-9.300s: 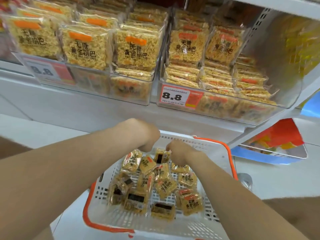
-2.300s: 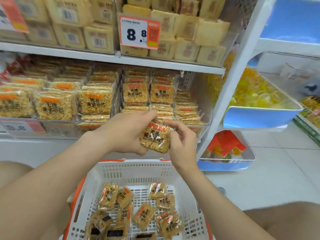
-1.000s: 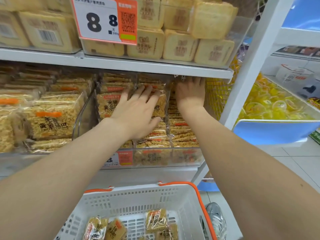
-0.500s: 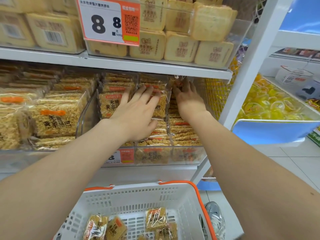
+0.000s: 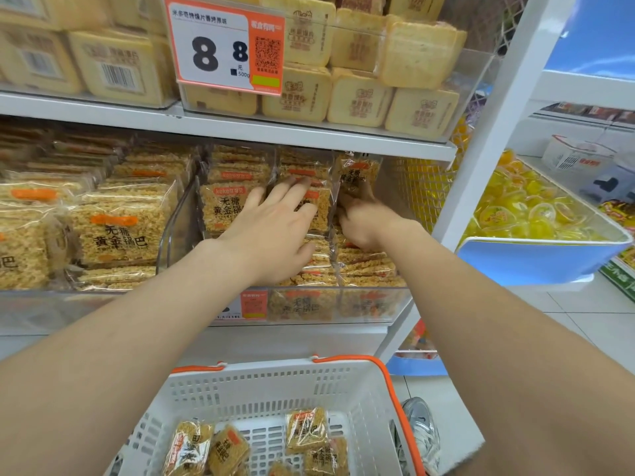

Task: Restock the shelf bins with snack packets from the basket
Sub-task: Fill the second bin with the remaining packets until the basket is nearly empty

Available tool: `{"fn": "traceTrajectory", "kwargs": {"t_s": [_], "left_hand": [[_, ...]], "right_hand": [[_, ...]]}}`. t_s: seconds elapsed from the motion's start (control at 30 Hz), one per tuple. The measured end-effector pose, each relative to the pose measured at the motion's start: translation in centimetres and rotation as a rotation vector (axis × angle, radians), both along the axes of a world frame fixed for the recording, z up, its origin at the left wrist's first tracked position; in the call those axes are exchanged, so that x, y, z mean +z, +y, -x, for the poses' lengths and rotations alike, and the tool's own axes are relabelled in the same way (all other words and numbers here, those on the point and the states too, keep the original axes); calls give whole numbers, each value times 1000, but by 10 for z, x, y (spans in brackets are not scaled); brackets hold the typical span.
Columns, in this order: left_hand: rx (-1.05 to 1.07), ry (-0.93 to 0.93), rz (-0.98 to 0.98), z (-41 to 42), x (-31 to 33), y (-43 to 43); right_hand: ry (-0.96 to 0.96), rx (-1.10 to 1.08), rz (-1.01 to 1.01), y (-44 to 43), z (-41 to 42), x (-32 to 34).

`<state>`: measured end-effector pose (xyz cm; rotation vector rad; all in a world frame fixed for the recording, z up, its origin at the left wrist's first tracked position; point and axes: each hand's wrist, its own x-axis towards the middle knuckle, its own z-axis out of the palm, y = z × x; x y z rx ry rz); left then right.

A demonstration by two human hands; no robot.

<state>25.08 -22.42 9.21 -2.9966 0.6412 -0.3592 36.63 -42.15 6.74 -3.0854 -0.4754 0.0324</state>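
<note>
Both my hands are inside the clear shelf bin (image 5: 360, 304) of golden rice-crisp snack packets. My left hand (image 5: 275, 225) lies flat, fingers spread, pressing against the upright front packets in the bin's middle. My right hand (image 5: 367, 221) is at the bin's right column and grips the bottom of one snack packet (image 5: 359, 170), which stands upright just under the shelf above; the fingers are partly hidden behind it. Below, the white basket (image 5: 275, 376) with orange handles holds several more packets (image 5: 305, 431).
A second bin of the same packets (image 5: 113, 235) sits to the left. The shelf above carries pale square packs (image 5: 360, 97) and a price tag (image 5: 223, 46). Right of the white upright (image 5: 498, 132) is a blue tub of yellow jelly cups (image 5: 532, 214). A shoe (image 5: 421, 431) stands beside the basket.
My right hand has drawn back from deep in the bin, and a packet now stands upright above it. My left hand stays pressed on the front packets.
</note>
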Motion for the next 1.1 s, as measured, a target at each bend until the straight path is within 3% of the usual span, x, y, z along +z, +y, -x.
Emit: {"fn": "traceTrajectory", "kwargs": {"t_s": [0.17,0.33,0.4,0.5,0.63,0.8,0.93,1.1], "left_hand": [[-21,2,66,16,5,1],[-59,-60,138,48,13,2],[-75,-51,177,64,20,3],[-42,121,210,87,23,5],[-10,339,-59,104,6,3],[-42,575,-305,106,-27,-5],[-74,772,-384,102,-52,-12],[-78,773,-416,94,-85,-23]], "right_hand": [[-38,-47,-35,-1,32,19],[-438,65,-120,2,90,37],[-469,198,-221,6,114,42],[-353,466,-292,12,151,43],[-8,601,-82,22,180,8],[450,386,177,28,174,-69],[574,254,265,31,164,-125],[718,71,225,21,163,-198]]}}
